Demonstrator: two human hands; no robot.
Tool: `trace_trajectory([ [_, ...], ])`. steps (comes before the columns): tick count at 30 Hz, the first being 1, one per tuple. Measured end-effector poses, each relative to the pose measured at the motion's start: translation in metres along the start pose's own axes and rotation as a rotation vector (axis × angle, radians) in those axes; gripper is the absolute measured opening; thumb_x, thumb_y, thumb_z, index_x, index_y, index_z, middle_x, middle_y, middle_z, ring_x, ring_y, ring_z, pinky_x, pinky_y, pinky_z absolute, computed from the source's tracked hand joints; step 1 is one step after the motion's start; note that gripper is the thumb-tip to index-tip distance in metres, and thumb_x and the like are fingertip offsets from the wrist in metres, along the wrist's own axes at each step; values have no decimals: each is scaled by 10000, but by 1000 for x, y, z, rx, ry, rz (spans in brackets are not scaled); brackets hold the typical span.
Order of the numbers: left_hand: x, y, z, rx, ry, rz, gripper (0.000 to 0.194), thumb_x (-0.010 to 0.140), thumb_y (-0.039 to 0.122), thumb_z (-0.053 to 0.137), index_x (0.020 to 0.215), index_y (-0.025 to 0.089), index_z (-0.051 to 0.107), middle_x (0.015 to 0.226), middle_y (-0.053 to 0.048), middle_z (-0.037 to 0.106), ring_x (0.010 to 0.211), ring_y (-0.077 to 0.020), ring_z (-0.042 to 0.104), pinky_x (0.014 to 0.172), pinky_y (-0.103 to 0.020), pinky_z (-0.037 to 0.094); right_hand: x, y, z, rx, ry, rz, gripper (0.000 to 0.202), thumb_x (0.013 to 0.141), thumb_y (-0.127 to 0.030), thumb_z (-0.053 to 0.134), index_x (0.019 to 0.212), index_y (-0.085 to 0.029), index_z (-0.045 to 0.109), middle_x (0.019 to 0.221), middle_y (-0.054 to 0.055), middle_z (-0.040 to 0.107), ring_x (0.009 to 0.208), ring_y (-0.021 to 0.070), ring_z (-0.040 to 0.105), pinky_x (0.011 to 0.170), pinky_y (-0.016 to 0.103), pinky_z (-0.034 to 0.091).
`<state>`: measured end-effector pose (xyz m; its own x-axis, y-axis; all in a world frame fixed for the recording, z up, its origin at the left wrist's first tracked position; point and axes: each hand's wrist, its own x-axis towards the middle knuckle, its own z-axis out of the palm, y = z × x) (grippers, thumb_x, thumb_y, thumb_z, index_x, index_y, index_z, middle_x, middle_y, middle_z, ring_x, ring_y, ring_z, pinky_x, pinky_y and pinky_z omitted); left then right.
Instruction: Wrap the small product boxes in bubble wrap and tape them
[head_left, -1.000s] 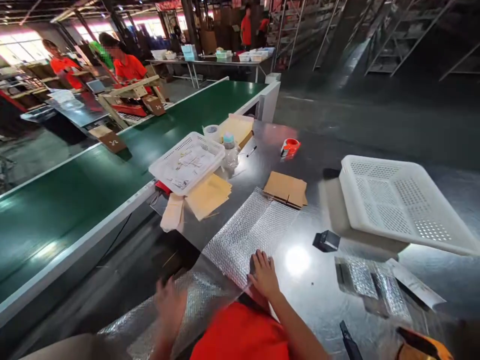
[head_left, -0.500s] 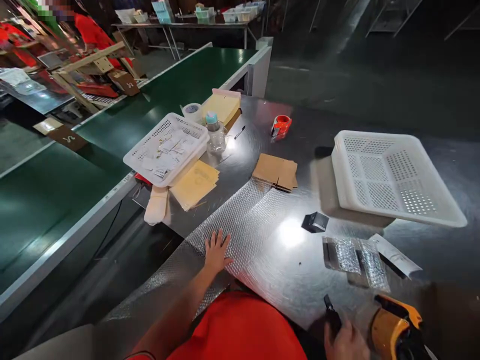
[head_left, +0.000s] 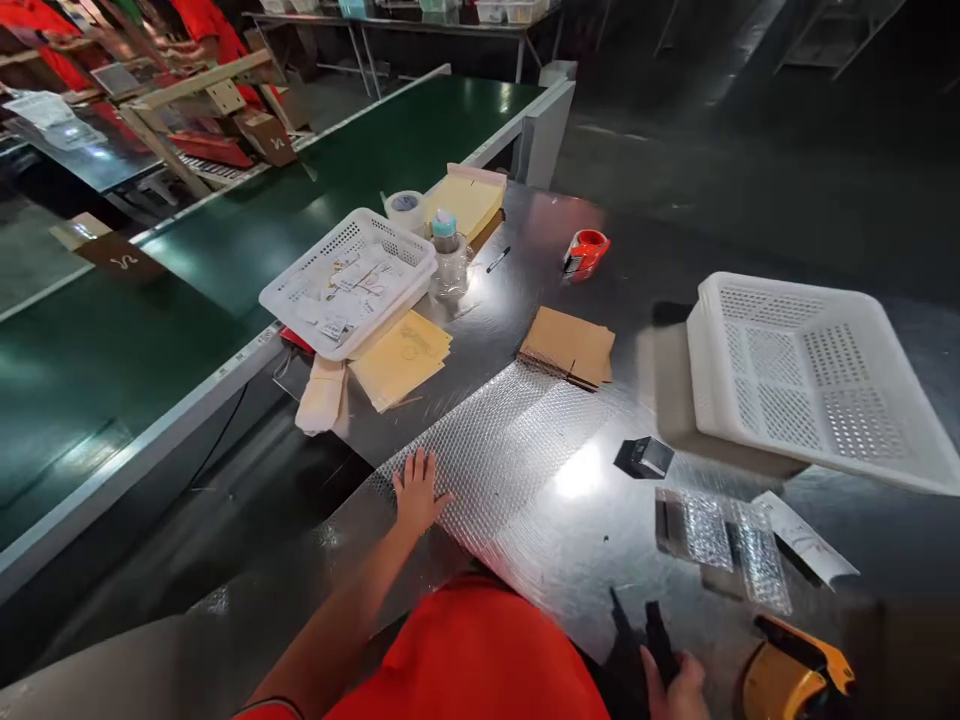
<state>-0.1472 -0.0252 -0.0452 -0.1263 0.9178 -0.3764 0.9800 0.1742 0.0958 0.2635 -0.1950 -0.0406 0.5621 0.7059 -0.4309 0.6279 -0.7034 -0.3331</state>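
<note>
My left hand [head_left: 417, 492] lies flat with its fingers spread on a sheet of clear bubble wrap [head_left: 510, 430], near the table's front left edge. The sheet runs back to a stack of brown cardboard pieces [head_left: 568, 347]. At the lower right, my right hand [head_left: 679, 690] is closed around a slim black utility knife [head_left: 660, 640], held low near the table edge. Its blade cannot be made out. Beside it stands an orange and black tape dispenser [head_left: 795, 675], cut off by the frame. Bubble-wrapped packets [head_left: 724, 540] and a small black box [head_left: 645, 457] lie beyond.
A white basket with small bags [head_left: 274, 295] and yellow envelopes [head_left: 405, 360] are at the left, by a green conveyor [head_left: 375, 150]. An empty white basket [head_left: 701, 375] stands right. A red tape dispenser [head_left: 586, 255] sits at the back. People in red work far left.
The view has shifted slightly. My right hand has raised the knife into clearer view. My left hand stays flat on the wrap; less wrap shows past the table's front left edge.
</note>
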Motion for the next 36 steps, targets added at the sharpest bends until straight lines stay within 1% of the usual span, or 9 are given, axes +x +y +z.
trace_trajectory([
  [5,-7,0,-1,5,1,16,790,849,463,577,1520,198,256,1606,-152,203,1462,-385,197,1116,-641,253,9,-89,12,282,-97,-222,617,751,-711,382,1056,-195,527,1004,178,707,825,315,694,710,412,543],
  [9,-15,-7,1,-5,9,15,769,852,474,577,1512,209,285,1603,-150,221,1453,-397,216,1116,-632,262,13,-159,24,379,-259,-342,560,781,-661,389,1041,-196,561,788,75,705,655,235,661,647,368,533],
  [12,-16,-16,2,-25,45,29,734,855,465,571,1492,189,333,1587,-172,259,1448,-402,224,1124,-628,246,7,-193,29,452,-362,-365,546,786,-656,426,1044,-197,571,646,5,636,550,201,602,513,320,479],
  [18,1,-20,-10,-51,123,179,714,859,337,558,1494,137,299,1593,-176,239,1475,-333,194,1178,-555,191,-7,-226,35,587,-501,-276,603,726,-828,408,724,-234,513,481,-47,480,389,133,421,400,280,365],
  [22,19,-9,-19,-57,-15,187,862,805,394,644,1521,147,233,1611,-155,182,1483,-346,157,1186,-532,189,-8,-234,42,554,-499,-292,620,730,-847,379,659,-239,482,457,-53,446,384,121,392,397,266,337],
  [25,27,-5,-19,-45,-92,161,928,769,430,682,1531,184,213,1614,-139,176,1480,-362,157,1181,-545,182,-7,-233,50,486,-478,-340,604,761,-809,381,731,-226,536,496,-46,486,412,134,435,410,266,357],
  [29,32,-6,-19,-38,-59,175,1015,734,478,698,1543,211,146,1608,-139,214,1464,-372,204,1159,-553,212,-9,-239,58,344,-429,-445,567,845,-695,354,940,-199,614,615,2,613,572,195,592,509,294,453],
  [33,36,-9,-24,-35,-35,186,1074,679,530,733,1537,197,180,1590,-161,258,1416,-402,280,1127,-554,253,-18,-271,65,-12,-454,-547,460,965,-425,242,1185,-188,570,950,75,720,872,219,678,716,309,499],
  [36,38,-9,-27,-31,-36,186,1071,672,521,734,1532,179,196,1592,-160,251,1404,-393,293,1123,-549,259,-23,-307,76,-238,-461,-546,443,997,-346,215,1272,-170,513,1079,112,703,971,228,673,768,317,483],
])
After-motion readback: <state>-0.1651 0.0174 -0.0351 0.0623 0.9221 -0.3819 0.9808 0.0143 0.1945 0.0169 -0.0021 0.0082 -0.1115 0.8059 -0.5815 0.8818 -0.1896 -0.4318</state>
